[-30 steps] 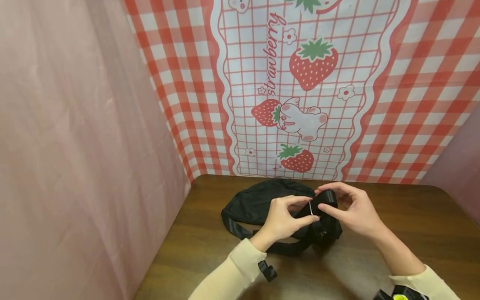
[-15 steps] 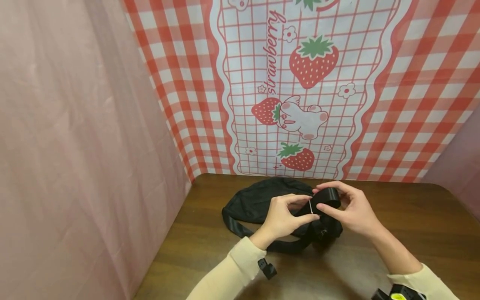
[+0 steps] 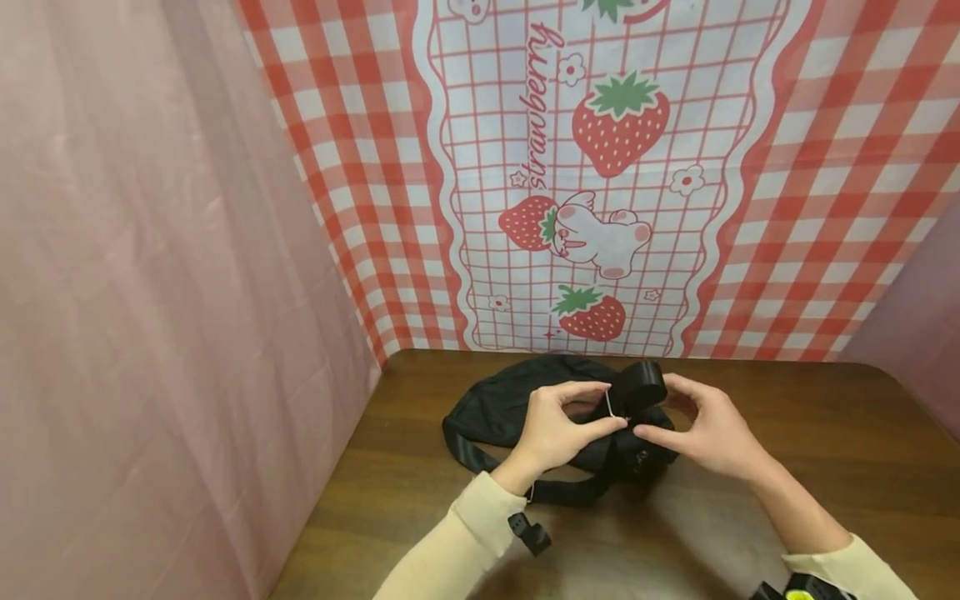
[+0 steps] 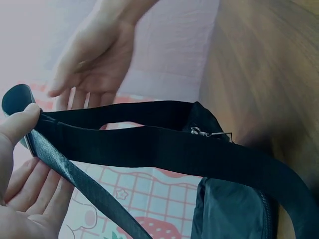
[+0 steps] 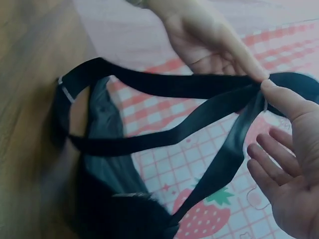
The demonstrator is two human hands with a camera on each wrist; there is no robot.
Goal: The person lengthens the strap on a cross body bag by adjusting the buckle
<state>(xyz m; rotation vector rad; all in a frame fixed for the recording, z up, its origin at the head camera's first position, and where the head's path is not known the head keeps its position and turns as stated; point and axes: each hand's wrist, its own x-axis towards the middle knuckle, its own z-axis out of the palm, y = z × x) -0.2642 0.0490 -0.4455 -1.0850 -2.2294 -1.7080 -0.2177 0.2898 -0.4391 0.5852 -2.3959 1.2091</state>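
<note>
Head view: left hand (image 3: 551, 432), fingers clamped on strap (image 3: 640, 385); right hand (image 3: 718, 432), fingers apart; bag (image 3: 495, 408) partly hidden.

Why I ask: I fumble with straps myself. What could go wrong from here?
The strap loop bulges past the metal slider, which the left grip pinches; if that pinch slackens, the loop may slip.
The strap has several slack lengths meeting near that slider, so it might twist or tangle.
The black bag lies on the table; a hard tug on the strap could drag it.
</note>
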